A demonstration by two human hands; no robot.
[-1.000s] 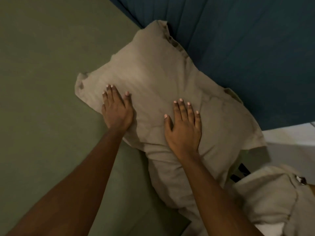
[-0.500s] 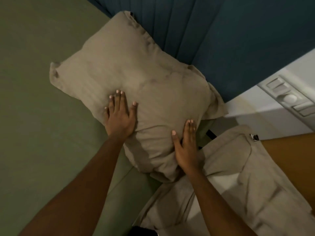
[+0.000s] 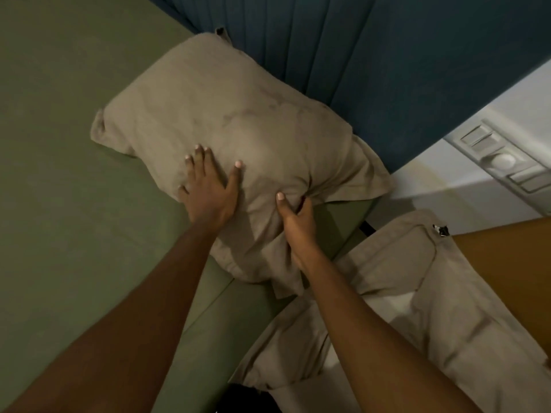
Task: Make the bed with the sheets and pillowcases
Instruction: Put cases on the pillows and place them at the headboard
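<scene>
While the green sheet (image 3: 59,180) lies smooth over the mattress across the whole left of the view, a pillow (image 3: 238,93) in a beige pillowcase (image 3: 167,114) sits on it at the head of the bed. The pillow lies at an angle, and its far corner touches the dark blue padded headboard (image 3: 393,61).

The left hand (image 3: 208,189) lies flat on the near part of the pillow, fingers straight and spread, palm pressed into the fabric. Just to its right, apart from it, the right hand (image 3: 296,219) is at the pillow's near edge. Its thumb and fingers are curled round a bunch of the pillowcase, and creases run out from the grip. Below this hand a loose flap of the case hangs over the edge of the mattress.

Further right, beside the bed, a second pillowcase (image 3: 441,308) of the same beige lies rumpled, with a white patch showing among its folds. Past it, at the right edge, there is a brown wooden surface (image 3: 512,263). Above that, a grey switch panel (image 3: 504,160) is set in the white wall (image 3: 447,186) next to the headboard.
</scene>
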